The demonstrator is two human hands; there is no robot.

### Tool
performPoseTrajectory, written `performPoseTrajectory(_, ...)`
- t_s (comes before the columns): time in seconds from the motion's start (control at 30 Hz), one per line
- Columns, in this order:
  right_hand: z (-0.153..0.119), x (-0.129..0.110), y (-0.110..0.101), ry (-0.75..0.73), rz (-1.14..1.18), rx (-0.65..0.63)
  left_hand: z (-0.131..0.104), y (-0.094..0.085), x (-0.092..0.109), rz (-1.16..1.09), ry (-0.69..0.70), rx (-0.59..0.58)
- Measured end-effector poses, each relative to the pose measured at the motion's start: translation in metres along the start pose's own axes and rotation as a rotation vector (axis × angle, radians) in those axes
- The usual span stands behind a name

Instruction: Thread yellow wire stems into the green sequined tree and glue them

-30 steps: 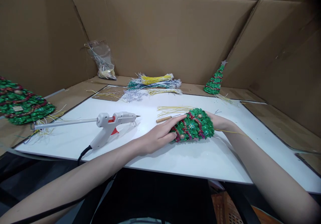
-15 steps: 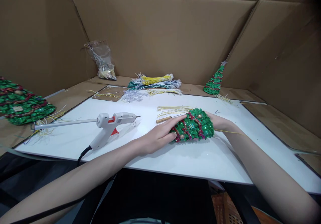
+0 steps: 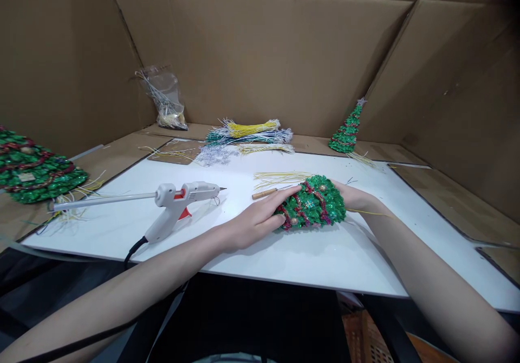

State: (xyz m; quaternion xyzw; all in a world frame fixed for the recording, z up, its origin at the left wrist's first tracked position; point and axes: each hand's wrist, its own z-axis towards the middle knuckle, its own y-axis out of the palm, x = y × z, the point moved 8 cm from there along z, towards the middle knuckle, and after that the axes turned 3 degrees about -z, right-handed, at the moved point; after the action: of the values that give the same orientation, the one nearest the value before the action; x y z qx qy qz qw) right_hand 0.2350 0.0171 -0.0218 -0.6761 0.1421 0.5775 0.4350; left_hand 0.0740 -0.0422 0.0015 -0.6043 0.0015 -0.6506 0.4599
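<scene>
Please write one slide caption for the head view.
Both hands at a garlanded green tree, a white glue gun nearby.

3 brown cardboard walls [image 3: 223,54], white tabletop [image 3: 320,260], flat cardboard [image 3: 450,200] alongside

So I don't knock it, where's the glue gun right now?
In the head view, the glue gun is at left on the white tabletop, just beyond the left forearm.

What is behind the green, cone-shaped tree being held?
Beyond it, leftward, thin yellow wires and a brown wooden handle show. The tree covers most of the right hand; anything else is hidden.
</scene>
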Motion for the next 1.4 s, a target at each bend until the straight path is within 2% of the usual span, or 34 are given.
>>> performPoseTrajectory(0.47, -0.001, -0.006, 0.000, 0.011, -0.021, 0.019, 0.000, 0.000, 0.000, -0.003, 0.003, 0.010)
performPoseTrajectory(1.4, -0.003, 0.012, -0.002, 0.039, 0.106, 0.042, -0.001, 0.000, 0.001, 0.015, -0.002, 0.007)
